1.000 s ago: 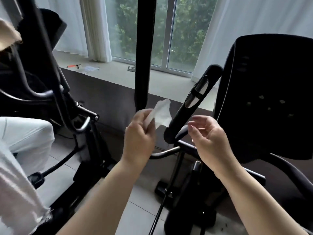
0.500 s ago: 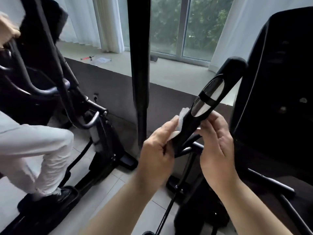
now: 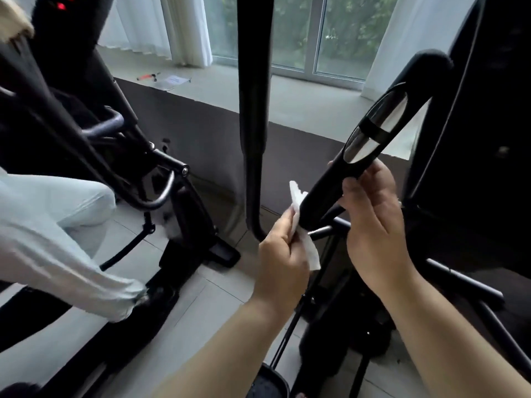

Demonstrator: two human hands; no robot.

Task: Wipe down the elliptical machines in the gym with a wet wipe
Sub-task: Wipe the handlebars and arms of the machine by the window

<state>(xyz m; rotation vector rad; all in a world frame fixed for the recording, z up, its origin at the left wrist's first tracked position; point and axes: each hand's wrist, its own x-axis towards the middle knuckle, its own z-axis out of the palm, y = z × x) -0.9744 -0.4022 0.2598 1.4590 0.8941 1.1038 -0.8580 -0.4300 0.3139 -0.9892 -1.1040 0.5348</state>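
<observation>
A black fixed handle [image 3: 339, 179] with silver sensor plates slants up to the right on the elliptical in front of me. My left hand [image 3: 280, 254] pinches a white wet wipe [image 3: 298, 206] and presses it against the lower left side of that handle. My right hand [image 3: 373, 219] grips the handle from the right, just below the silver plates, with fingers curled round it. A black upright moving arm [image 3: 253, 110] of the same machine hangs in the middle, left of the handle. The black console [image 3: 482, 124] fills the right edge.
A second elliptical [image 3: 120, 156] stands at the left, with a person's leg in white trousers [image 3: 57, 225] on its pedal. A window sill [image 3: 287, 96] with small items runs along the back under curtains. Pale floor tiles [image 3: 201, 305] lie below.
My left hand has slid the wipe down the handle's left side toward its lower end. My right hand stays wrapped on the handle. The view has moved closer.
</observation>
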